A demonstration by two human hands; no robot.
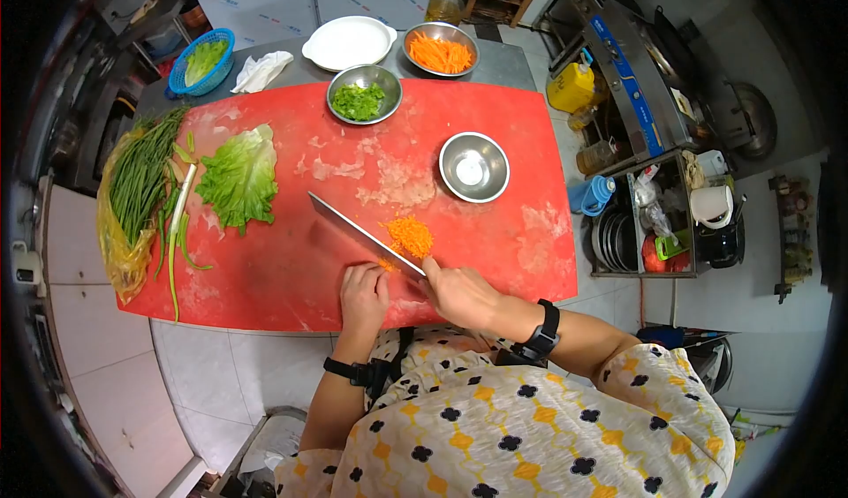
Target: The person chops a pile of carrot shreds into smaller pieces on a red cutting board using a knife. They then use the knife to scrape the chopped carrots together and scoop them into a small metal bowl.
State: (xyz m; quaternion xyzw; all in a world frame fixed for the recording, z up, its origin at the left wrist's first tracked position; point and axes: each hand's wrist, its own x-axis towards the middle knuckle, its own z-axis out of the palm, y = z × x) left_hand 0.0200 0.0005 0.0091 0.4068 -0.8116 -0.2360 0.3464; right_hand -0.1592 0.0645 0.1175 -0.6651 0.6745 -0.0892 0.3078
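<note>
A knife with a broad blade is in my right hand, its fingers wrapped round the handle end. The blade stands on edge over the red cutting board, slanting from upper left to lower right. Finely chopped carrot lies in a small heap on the blade's right side. My left hand rests on the board left of the blade, fingers curled close to a few orange bits beside the knife. What lies under those fingers is hidden.
An empty metal bowl stands right of centre. Behind are a bowl of greens, a bowl of carrot strips, a white dish and a blue basket. Lettuce and bagged green stalks lie left.
</note>
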